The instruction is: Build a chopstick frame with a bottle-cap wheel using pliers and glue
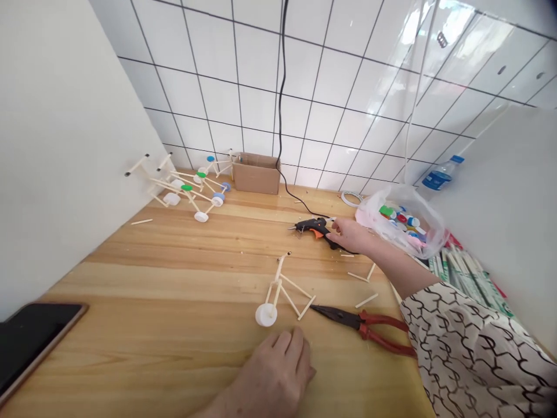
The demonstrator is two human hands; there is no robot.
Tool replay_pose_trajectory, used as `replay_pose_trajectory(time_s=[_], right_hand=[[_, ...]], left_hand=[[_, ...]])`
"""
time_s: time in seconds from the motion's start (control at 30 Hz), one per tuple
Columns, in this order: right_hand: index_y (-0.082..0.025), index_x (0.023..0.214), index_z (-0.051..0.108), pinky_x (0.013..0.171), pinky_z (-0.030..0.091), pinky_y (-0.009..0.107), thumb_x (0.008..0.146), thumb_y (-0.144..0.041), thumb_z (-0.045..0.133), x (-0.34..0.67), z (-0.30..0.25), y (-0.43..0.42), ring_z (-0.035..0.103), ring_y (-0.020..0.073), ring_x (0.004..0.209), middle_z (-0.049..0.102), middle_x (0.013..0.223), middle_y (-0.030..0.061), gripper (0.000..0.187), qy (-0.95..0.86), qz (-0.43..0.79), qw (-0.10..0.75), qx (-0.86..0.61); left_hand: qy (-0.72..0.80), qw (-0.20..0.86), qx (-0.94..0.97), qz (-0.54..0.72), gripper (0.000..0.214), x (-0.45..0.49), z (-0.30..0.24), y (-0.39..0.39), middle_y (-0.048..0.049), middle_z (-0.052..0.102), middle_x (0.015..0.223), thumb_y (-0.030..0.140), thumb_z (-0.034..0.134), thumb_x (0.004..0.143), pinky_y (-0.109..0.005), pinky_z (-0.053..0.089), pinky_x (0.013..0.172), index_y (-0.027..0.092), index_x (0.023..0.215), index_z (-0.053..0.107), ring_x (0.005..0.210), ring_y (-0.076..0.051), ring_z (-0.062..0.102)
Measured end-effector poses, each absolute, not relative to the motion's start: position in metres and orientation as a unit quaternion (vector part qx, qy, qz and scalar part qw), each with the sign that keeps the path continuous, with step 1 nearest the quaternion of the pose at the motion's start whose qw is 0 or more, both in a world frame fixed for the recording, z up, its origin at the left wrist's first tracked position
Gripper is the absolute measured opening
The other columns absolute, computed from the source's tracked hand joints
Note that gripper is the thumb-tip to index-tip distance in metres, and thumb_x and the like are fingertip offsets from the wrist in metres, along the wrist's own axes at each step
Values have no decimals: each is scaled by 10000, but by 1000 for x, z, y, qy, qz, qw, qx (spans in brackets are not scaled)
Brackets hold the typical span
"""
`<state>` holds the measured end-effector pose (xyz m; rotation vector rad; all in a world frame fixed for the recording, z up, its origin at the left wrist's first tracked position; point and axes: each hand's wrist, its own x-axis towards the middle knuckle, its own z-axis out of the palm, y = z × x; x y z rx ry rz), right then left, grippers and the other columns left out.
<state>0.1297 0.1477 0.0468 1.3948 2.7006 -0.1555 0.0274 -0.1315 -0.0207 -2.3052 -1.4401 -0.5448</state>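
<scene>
My right hand (350, 235) reaches out to a black glue gun (314, 227) with an orange trigger that lies on the wooden table (174, 278); the fingers close around its handle. My left hand (278, 371) rests on the table at the near edge, fingers loosely bent, holding nothing. Just beyond it lies a small frame of wooden sticks (287, 293) with a white bottle cap (266, 314) as a wheel.
Red-handled pliers (369, 330) lie to the right of the stick frame. Several finished stick-and-cap models (191, 188) and a cardboard box (256, 172) stand at the back. A plastic bag of caps (404, 223), loose sticks (365, 278), a tape roll (351, 198) and a phone (30, 342) surround the work area.
</scene>
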Motion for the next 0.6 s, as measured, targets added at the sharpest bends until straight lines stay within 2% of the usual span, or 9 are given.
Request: replay_pose_trajectory(time_s=[0.3,0.6], right_hand=[[-182,754,603,503,321,233,759,-280,592,114,35,160,582,160,647,647,720,23,99,879,-102,72,461],[-177,781,606,540,346,220,732,-216,596,117,35,157,587,161,693,645,740,26,64,861,-134,22,490]], left_hand=[[-518,177,-815,-193,142,29,-24,-130,-142,673,867,178,460,873,-311,392,553,84,868,566,633,-188,567],[-512,174,-824,-173,130,29,-22,-130,-122,662,852,200,497,871,-319,374,544,87,875,561,627,-186,559]])
